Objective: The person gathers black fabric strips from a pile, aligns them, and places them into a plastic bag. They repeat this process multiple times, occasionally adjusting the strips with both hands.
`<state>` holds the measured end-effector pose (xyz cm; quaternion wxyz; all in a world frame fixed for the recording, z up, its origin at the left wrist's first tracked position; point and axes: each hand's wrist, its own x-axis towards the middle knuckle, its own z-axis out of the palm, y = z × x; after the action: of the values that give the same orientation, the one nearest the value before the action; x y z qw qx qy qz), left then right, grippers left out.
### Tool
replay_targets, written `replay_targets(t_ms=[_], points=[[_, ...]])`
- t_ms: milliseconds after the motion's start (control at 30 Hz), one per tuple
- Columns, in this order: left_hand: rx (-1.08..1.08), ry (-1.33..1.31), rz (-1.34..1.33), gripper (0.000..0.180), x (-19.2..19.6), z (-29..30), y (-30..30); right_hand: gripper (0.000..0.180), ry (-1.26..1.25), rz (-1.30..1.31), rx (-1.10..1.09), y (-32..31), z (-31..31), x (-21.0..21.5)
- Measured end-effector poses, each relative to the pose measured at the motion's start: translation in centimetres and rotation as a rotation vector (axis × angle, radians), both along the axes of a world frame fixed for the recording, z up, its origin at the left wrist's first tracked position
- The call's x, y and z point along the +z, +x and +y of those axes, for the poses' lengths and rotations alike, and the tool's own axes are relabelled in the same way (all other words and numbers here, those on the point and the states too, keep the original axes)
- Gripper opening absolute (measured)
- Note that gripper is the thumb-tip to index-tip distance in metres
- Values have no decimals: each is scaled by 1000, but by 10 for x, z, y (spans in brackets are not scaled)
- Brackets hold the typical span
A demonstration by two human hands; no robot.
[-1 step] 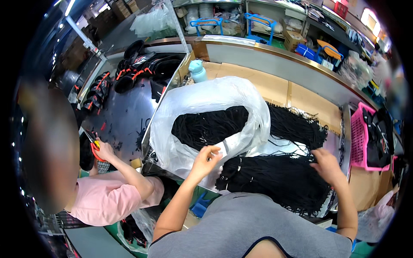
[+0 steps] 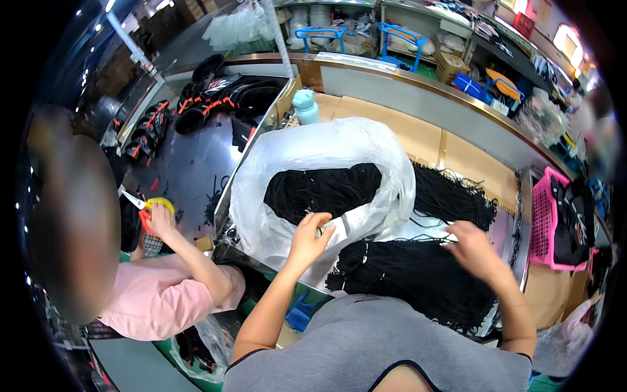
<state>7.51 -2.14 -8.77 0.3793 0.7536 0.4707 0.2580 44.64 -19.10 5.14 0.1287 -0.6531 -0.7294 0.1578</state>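
My left hand (image 2: 309,240) is over the near rim of a white plastic bag (image 2: 258,166), with thumb and forefinger apart and nothing visible between them. Inside the bag lies a mass of black cords (image 2: 320,189). My right hand (image 2: 475,251) hovers at the upper edge of a bundle of black cords (image 2: 411,277), its fingers spread and curved toward the left. White ties cross the left end of this bundle, which lies right in front of me. Another pile of black cords (image 2: 450,193) lies behind it, to the right of the bag.
A light-blue bottle (image 2: 305,108) stands behind the bag. To the right is a pink basket (image 2: 543,215) holding black items. On my left a co-worker in a pink shirt (image 2: 170,294) holds scissors (image 2: 147,209) near black and orange pieces (image 2: 209,101) on a metal table (image 2: 196,153).
My right hand has moved left along the upper edge of the near bundle. My left hand has shifted slightly, with its thumb now farther out. The co-worker's scissors have turned and moved a little.
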Motion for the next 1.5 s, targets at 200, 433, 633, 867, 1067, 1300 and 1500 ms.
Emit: replay_targets(t_ms=[200, 433, 633, 867, 1067, 1300, 1500], points=[[-245, 153, 409, 36, -8, -7, 18, 32, 68, 168, 316, -148, 190, -43], [-366, 166, 308, 31, -22, -35, 2, 63, -331, -206, 175, -162, 275, -150], [-96, 237, 17, 27, -20, 4, -5, 56, -326, -146, 208, -139, 249, -192], [67, 146, -68, 26, -13, 50, 1, 26, -303, 1022, -335, -133, 295, -81], [107, 67, -68, 35, -25, 48, 4, 39, -289, 1452, -372, -147, 308, -69], [218, 171, -70, 37, -40, 54, 1, 41, -76, 337, -12, -117, 281, -119], [176, 167, -92, 38, -19, 79, 33, 40, 48, 65, 59, -68, 289, -151]])
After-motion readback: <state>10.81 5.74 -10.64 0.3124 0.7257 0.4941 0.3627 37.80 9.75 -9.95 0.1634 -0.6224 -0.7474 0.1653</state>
